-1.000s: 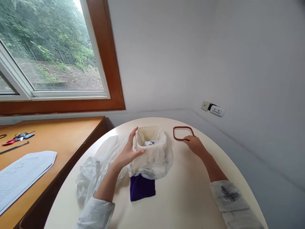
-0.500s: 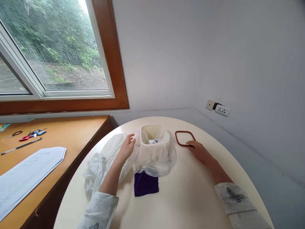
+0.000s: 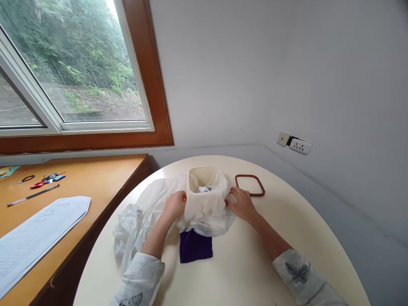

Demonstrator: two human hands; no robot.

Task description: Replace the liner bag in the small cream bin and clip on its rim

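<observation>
A small cream bin (image 3: pixel 195 182) stands on the round table, with a thin white plastic bag (image 3: pixel 204 210) folded down over its rim. Crumpled paper (image 3: pixel 205 188) lies inside it. At the bin's left side my left hand (image 3: pixel 175 205) has its fingers curled onto the bag. My right hand (image 3: pixel 242 205) pinches the bag at the right side. Just behind that hand, a reddish-brown rounded-square ring (image 3: pixel 262 187) lies flat on the table, touched by neither hand.
A dark purple cloth (image 3: pixel 195 247) lies in front of the bin. More loose plastic film (image 3: pixel 129 225) spreads to the left. On the wooden desk (image 3: pixel 105 170) are papers (image 3: pixel 44 233), a pen (image 3: pixel 33 195) and keys (image 3: pixel 47 179). A wall socket (image 3: pixel 300 146) is at right.
My right hand has let go of the brown ring and moved left to the bag's right side. My left hand has moved slightly right and lower, its fingers closing on the bag.
</observation>
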